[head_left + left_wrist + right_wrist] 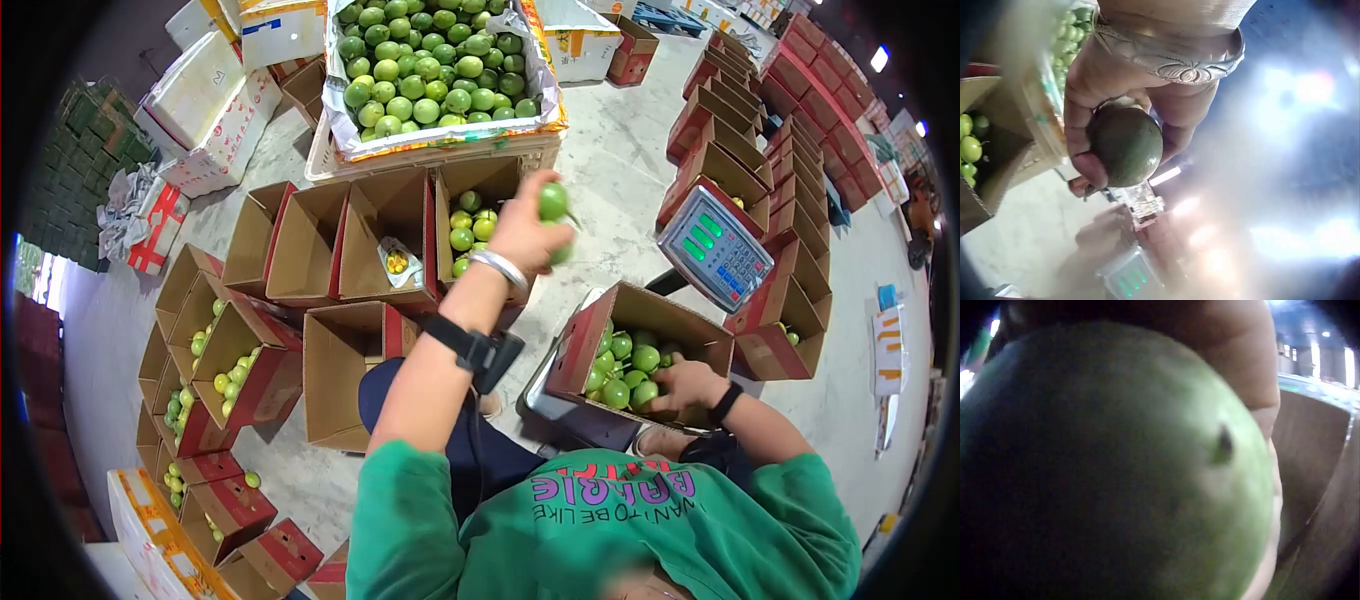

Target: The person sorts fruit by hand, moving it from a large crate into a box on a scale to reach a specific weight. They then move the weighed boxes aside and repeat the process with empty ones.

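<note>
Round fruit (1116,462) is very near the right-wrist camera, gripped by the right hand (690,388) inside the carton of green fruits (578,345), just beside the scale display (714,248) and close to that carton's near edge. Left hand (528,232) has its fingers curled round a green fruit (553,201), with open floor between it and the display; left of the display, beyond this hand, stands the full crate (455,146).

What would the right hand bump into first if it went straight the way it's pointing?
The right hand would probably bump the green fruits just ahead of it in the cardboard box. How deep it reaches is hard to tell.
</note>
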The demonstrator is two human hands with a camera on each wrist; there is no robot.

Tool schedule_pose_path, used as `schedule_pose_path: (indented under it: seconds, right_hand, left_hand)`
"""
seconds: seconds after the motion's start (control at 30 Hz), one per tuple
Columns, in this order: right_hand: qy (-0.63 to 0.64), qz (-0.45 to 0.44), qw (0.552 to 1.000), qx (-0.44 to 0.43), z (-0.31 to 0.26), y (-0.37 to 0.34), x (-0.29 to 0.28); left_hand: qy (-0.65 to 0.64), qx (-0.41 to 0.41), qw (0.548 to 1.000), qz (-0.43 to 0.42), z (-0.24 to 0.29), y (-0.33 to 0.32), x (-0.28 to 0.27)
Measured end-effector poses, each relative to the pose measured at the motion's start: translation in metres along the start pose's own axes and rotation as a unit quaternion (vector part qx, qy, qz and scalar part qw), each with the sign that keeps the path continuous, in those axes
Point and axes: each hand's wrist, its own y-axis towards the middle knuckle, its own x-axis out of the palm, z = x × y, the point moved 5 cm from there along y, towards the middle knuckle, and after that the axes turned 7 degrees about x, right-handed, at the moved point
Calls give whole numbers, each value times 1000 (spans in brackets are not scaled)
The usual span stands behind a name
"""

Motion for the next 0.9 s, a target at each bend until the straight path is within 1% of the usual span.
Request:
schedule_pose_path:
  seconds: [0.03, 0.07, 0.1, 0.13, 0.17, 0.2, 0.23, 0.3, 0.33, 0.37, 0.4, 0.43, 0.47, 0.5, 0.53, 0.57, 0.6, 0.63, 0.67, 0.7, 0.77, 0.83, 0.87, 0.9]
  right_hand:
    - [55, 7, 998, 28, 4, -9, -9]
    - [107, 12, 994, 16, 14, -14, -13]
    - [155, 65, 985, -38, 27, -13, -8]
    - [219, 56, 973, -41, 28, -22, -15]
    - [283, 51, 957, -42, 29, -35, -25]
    - [333, 74, 939, -47, 30, -46, -33]
    - [482, 21, 874, -56, 33, -50, -30]
    - [595, 68, 792, -116, 20, -69, -54]
    - [659, 7, 737, -150, 3, -75, -71]
    - [681, 7, 714, -163, -13, -75, -87]
    - [689, 37, 695, -201, -38, -78, -111]
    - [703, 7, 668, -245, -54, -67, -126]
    - [727, -1, 649, -225, -69, -51, -139]
    - [747, -34, 621, -236, -88, -33, -153]
    - [772, -54, 589, -235, -114, -14, -169]
    - [744, -35, 642, -180, -125, 17, -180]
    - [725, -53, 670, -150, -140, 27, -189]
    - [685, -16, 711, -159, -146, 31, -199]
    - [644, 54, 748, -151, -141, 31, -205]
    - [616, 137, 762, -146, -128, 30, -211]
    - [598, 159, 748, -239, -92, -7, -218]
    - [595, 158, 760, -210, -45, -45, -202]
    - [574, 163, 785, -166, -22, -53, -183]
    - [510, 163, 836, -118, -6, -54, -161]
  left_hand:
    - [-78, -81, 993, 31, -21, 3, -13]
    - [-146, -147, 977, 49, -45, 7, -23]
    - [-217, -173, 958, 75, -74, 9, -30]
    - [-162, -187, 964, 97, -125, 14, -41]
    - [-133, -206, 962, 120, -137, 9, -49]
    - [-106, -226, 958, 142, -148, 4, -56]
    - [-106, -254, 947, 165, -137, -13, -62]
    - [-53, -203, 967, 146, -164, -5, -94]
    - [-50, -169, 971, 164, -134, -7, -103]
    - [-40, -133, 973, 183, -85, -14, -118]
    - [-61, -99, 976, 185, -55, -22, -131]
    - [-80, -66, 977, 187, -30, -32, -144]
    - [-44, -46, 980, 188, -7, -47, -160]
    - [-7, -26, 982, 188, 11, -64, -175]
    - [16, -15, 977, 211, 25, -84, -187]
    - [40, -4, 972, 233, 34, -106, -198]
    - [84, -10, 965, 249, 25, -130, -217]
    - [128, -16, 957, 259, 12, -153, -234]
    - [178, -37, 949, 256, 7, -178, -241]
    - [210, -25, 938, 275, -5, -203, -250]
    - [122, -98, 944, 290, 6, -231, -228]
    - [95, -69, 955, 273, 11, -233, -211]
    - [85, -71, 961, 254, 16, -220, -193]
    - [119, -28, 965, 232, 33, -203, -163]
